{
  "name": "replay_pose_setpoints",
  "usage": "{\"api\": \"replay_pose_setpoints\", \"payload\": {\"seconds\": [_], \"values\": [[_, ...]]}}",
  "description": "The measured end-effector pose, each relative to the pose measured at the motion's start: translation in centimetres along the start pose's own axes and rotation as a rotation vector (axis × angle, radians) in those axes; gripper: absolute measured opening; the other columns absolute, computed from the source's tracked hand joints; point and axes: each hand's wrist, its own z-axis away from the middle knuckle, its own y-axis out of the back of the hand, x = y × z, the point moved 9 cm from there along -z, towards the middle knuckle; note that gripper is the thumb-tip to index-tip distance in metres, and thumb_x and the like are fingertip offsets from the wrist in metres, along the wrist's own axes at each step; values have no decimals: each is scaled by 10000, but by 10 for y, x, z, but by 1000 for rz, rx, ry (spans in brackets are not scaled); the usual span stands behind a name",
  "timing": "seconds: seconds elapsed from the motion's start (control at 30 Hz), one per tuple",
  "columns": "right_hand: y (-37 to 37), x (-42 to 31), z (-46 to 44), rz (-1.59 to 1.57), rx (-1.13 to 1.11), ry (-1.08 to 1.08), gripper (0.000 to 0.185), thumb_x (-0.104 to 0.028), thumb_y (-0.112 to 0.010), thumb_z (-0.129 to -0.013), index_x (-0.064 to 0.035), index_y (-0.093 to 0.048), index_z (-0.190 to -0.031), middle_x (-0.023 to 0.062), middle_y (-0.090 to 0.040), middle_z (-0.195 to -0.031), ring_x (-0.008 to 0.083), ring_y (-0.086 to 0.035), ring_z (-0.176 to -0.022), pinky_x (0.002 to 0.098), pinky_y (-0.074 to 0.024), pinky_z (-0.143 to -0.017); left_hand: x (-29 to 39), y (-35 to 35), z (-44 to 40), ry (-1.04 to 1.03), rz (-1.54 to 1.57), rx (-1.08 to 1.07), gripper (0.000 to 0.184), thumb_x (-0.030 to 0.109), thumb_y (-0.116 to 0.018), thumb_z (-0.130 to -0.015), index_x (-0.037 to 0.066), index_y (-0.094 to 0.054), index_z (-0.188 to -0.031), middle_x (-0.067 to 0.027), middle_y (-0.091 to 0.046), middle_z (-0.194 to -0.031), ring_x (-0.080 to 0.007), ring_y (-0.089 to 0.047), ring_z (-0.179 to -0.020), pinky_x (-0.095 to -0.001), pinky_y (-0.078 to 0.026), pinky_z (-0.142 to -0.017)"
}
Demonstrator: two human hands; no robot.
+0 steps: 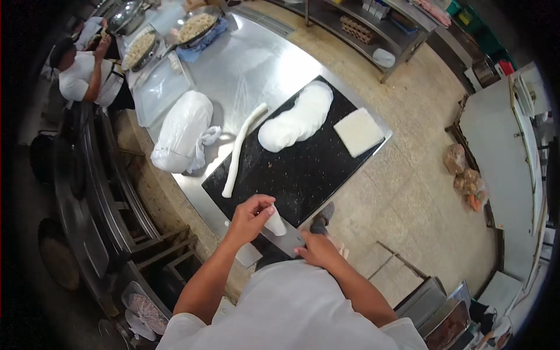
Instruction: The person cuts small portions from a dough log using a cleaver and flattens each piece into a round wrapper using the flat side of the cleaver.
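Close to my body, my left hand (252, 220) has its thumb and fingers closed at the side of a short white piece of dough (276, 224). My right hand (319, 249) is wrapped round the handle end of a broad metal blade (284, 241), which lies flat beside the dough piece; the handle is hidden. Farther out on the black board (280, 175) lies a long thin dough rope (237, 153). A heap of overlapping white dough pieces (297, 118) rests on the board's far part.
A folded pale cloth (359, 132) covers the board's right corner. Left of the rope sits a white plastic-wrapped bundle (185, 131). Pans of pale filling (195, 28) stand at the steel table's far end, near a co-worker (81, 73). Bagged goods (466, 175) lie on the floor.
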Motion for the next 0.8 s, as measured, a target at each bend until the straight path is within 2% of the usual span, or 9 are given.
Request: {"api": "replay_pose_setpoints", "payload": {"seconds": [0.23,0.3,0.37,0.4,0.5,0.6,0.7,0.73,0.8], "values": [[64,54,23,-82,58,-47,421,-315,-779,-877,-5,-604,-1100,273,-700,-872,465,-693,-875,518,-536,-758,34,53,-112,133,252,409,345,132,-599,-1025,63,-581,-1362,-47,-645,-1108,-109,-619,-897,-288,-547,-763],[76,66,27,-137,54,-119,416,-311,-783,-880,-7,-612,-1107,262,-700,-859,448,-700,-840,496,-541,-733,4,61,-127,173,252,466,458,158,-653,-991,32,-538,-1416,-120,-647,-1181,-201,-668,-1003,-372,-561,-823],[95,72,25,-241,221,-56,377,-285,-784,-893,-19,-627,-1108,221,-701,-810,401,-694,-729,451,-540,-668,33,56,-126,-67,-529,571,507,174,-677,-970,-10,-526,-1418,-167,-638,-1262,-265,-657,-1104,-408,-535,-929],[92,77,23,-241,215,-46,377,-285,-784,-893,-19,-627,-1108,221,-701,-810,401,-694,-729,451,-540,-668,42,32,-118,-231,-608,588,521,204,-702,-949,-22,-547,-1392,-216,-633,-1306,-332,-623,-1188,-416,-491,-1010],[95,84,19,-289,289,67,316,-221,-780,-894,-20,-635,-1089,151,-698,-752,292,-681,-641,398,-527,-600,124,-96,-78,-582,-767,192,478,314,-790,-846,60,-688,-1238,-141,-680,-1196,-362,-613,-1165,-504,-427,-1076],[63,105,15,-693,10,-230,245,-74,-741,-857,31,-620,-1043,96,-683,-753,154,-654,-624,303,-500,-579,105,-186,-54,-893,-848,66,307,355,-759,-867,95,-756,-1030,-108,-724,-961,-289,-655,-991,-469,-450,-1027],[88,87,17,-489,-41,-318,315,-84,-763,-834,60,-608,-1068,112,-683,-750,182,-661,-623,324,-515,-587,45,-219,-75,-699,-894,-126,267,369,-750,-873,113,-764,-799,-71,-688,-718,-247,-661,-813,-436,-478,-959],[90,94,9,-325,-70,-277,391,-98,-776,-819,83,-594,-1114,121,-690,-772,197,-675,-657,342,-533,-615,56,-218,-76,-795,-877,-16,375,385,-746,-873,136,-686,-599,-41,-628,-584,-231,-620,-663,-408,-491,-878],[110,102,3,-215,45,-219,405,-90,-768,-816,98,-589,-1126,159,-702,-804,245,-695,-689,377,-545,-641,65,-220,-90,-835,-817,33,389,377,-752,-863,136,-653,-574,-41,-621,-585,-235,-601,-642,-402,-484,-844]]}}
